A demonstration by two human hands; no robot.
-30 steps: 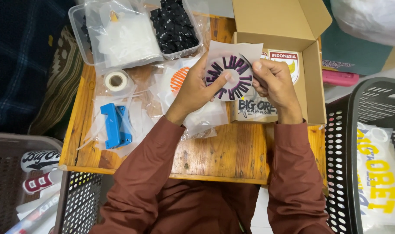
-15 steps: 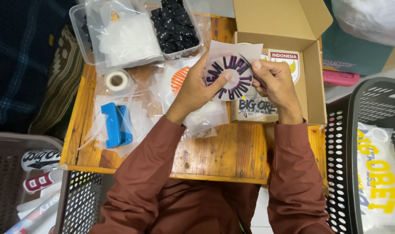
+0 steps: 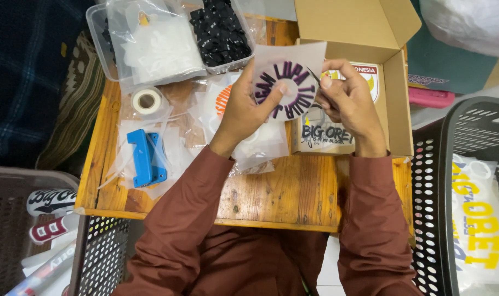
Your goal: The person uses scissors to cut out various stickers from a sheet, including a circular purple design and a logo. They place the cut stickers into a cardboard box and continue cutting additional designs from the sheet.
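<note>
My left hand holds up a white sheet printed with a ring of dark purple letters, thumb pressed on its front. My right hand pinches a thin pointed tool whose tip touches the sheet's right edge. Both hands hover above the wooden table, beside an open cardboard box with printed stickers lying inside. Brown sleeves cover both forearms.
A clear tub of white pieces and a tub of black pieces stand at the back. A tape roll, a blue tool and loose plastic bags lie at left. Perforated baskets flank the table; a pink object lies right.
The sheet has turned a little in my hands, and my right hand's tool has moved onto its right edge.
</note>
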